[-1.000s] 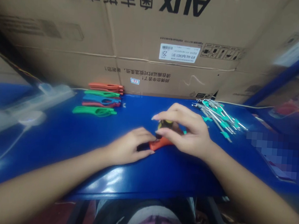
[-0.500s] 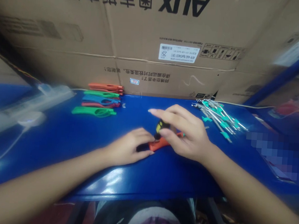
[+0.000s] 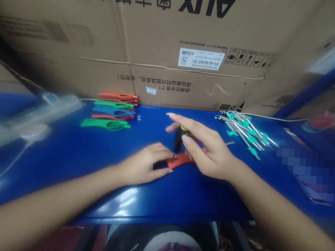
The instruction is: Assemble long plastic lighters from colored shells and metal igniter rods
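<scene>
An orange plastic handle (image 3: 182,160) lies on the blue table between my hands. My left hand (image 3: 145,164) grips its left end with thumb and fingertips. Over that end stands a short black and yellow screwdriver (image 3: 179,139), nearly upright, its shaft meeting the handle's top face. Thumb and fingers of my right hand (image 3: 206,144) close around the screwdriver's grip, the forefinger stretched out past it to the left. The right end of the orange handle is partly hidden behind my right hand, where a thin metal strip (image 3: 230,143) shows.
Several orange, green, blue and red plastic handles (image 3: 113,111) are lined up at the back left. Metal rods with green pieces (image 3: 246,133) lie in a heap at the back right. A white power strip (image 3: 52,112) with cables is at left. A cardboard wall (image 3: 163,32) closes off the back.
My right hand's fingers have shifted around the screwdriver's grip, which has turned and shows less yellow at its side. My left hand and the orange handle have stayed put.
</scene>
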Action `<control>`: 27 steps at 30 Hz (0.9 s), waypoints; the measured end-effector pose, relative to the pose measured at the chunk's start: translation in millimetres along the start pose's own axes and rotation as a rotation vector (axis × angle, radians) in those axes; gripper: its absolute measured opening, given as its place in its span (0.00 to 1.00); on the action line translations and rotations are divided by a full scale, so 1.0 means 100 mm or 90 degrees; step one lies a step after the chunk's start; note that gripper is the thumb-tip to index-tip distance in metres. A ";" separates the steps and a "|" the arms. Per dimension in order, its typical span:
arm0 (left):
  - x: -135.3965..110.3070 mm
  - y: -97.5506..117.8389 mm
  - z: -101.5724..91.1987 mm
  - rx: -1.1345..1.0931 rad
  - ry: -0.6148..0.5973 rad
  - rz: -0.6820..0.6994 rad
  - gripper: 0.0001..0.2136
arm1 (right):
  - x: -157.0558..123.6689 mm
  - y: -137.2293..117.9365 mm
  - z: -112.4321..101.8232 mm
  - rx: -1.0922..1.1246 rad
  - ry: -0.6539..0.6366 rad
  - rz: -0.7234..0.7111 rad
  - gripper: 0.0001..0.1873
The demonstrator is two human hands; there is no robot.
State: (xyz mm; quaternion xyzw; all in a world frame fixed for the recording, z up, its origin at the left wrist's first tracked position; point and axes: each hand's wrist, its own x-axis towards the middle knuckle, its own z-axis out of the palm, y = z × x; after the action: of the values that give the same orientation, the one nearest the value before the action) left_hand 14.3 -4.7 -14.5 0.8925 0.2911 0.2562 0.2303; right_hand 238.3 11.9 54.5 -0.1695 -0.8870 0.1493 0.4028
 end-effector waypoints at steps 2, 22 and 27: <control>0.00 0.00 0.00 0.003 0.003 -0.002 0.14 | -0.01 0.00 0.01 0.012 0.010 0.004 0.20; 0.00 -0.01 0.01 0.005 -0.002 0.003 0.11 | -0.02 -0.04 -0.04 -0.077 0.018 -0.042 0.20; -0.01 -0.03 0.02 -0.003 -0.001 0.003 0.13 | -0.02 -0.06 0.04 -0.044 0.092 -0.035 0.17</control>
State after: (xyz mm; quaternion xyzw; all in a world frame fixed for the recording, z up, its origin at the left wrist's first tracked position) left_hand 13.5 -3.9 -17.7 0.8928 0.2883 0.2567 0.2323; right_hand 235.8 5.4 52.7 -0.1695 -0.8645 0.0946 0.4637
